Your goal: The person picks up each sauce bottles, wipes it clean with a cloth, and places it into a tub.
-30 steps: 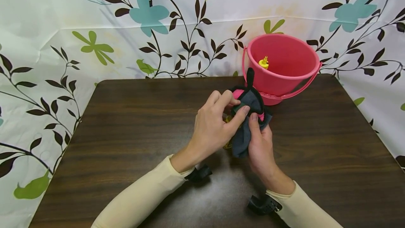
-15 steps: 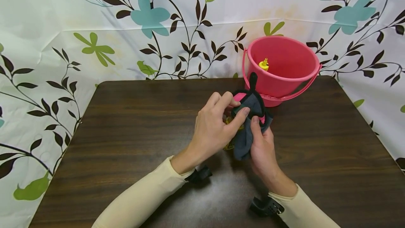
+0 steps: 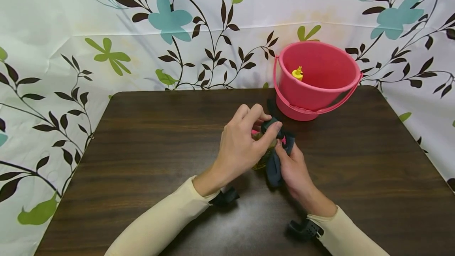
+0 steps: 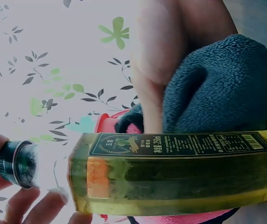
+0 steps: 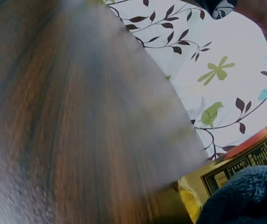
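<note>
My left hand [image 3: 236,141] holds a bottle of yellow oil [image 4: 180,179] by its neck and dark cap [image 4: 13,164], with the fingertips around them in the left wrist view. The bottle has a dark label with light print and lies across that view. My right hand [image 3: 296,171] grips a fluffy blue-grey cloth [image 3: 273,171] with pink parts and black edging, close against the bottle. Much of the bottle is hidden behind the left hand and the cloth in the head view. At the right wrist view's lower corner, the cloth [image 5: 245,198] overlaps the bottle's golden side.
A pink bucket [image 3: 318,100] with a handle stands at the back right of the dark wood table [image 3: 160,137]. A yellow nozzle top [image 3: 298,73] shows inside it. Behind the table hangs a white sheet [image 3: 213,27] printed with leaves and flowers.
The cloth has turned and dropped lower, and its black loop has tipped down from in front of the bucket. My right hand has moved slightly down and right; the left hand stays nearly in place.
</note>
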Available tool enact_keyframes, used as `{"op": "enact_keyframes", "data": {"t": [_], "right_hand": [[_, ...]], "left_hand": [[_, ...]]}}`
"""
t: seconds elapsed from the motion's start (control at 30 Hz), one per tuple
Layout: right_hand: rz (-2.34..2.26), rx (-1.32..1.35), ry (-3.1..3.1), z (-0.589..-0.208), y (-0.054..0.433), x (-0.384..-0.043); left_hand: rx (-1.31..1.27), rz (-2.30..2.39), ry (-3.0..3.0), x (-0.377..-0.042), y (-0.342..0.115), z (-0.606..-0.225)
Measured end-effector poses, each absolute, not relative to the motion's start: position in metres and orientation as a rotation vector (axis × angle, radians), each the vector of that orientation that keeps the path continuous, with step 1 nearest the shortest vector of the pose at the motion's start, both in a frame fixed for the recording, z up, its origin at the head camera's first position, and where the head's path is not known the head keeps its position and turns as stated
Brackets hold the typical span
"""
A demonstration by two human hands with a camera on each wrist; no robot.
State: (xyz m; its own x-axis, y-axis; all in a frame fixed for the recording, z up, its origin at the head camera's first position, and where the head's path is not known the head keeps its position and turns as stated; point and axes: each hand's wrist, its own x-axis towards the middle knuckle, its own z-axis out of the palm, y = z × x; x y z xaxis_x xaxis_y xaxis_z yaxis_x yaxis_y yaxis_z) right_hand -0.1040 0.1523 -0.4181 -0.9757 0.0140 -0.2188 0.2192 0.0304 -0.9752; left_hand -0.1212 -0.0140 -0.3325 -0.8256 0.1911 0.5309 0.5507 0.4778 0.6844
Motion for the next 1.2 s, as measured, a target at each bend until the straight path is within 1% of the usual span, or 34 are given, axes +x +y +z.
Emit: {"op": "enact_keyframes", "data": {"t": [0.3,0.5,0.8,1.2], "right_hand": [[-1.95,0.276,2.249,-0.424,0.155,-0.112],[-2.046,0.282,2.088,-0.421,0.156,-0.11],[-2.228,0.245,1.842,-0.396,0.151,-0.098],[-2.452,0.05,1.745,-0.364,0.147,-0.091]], "left_hand": [[-0.605,-1.296,-2.367,-0.121,-0.015,-0.332],[-0.604,-1.288,-2.357,-0.121,-0.014,-0.333],[-0.604,-1.296,-2.352,-0.12,-0.014,-0.333],[-0.605,-1.282,-2.335,-0.121,-0.014,-0.333]]}}
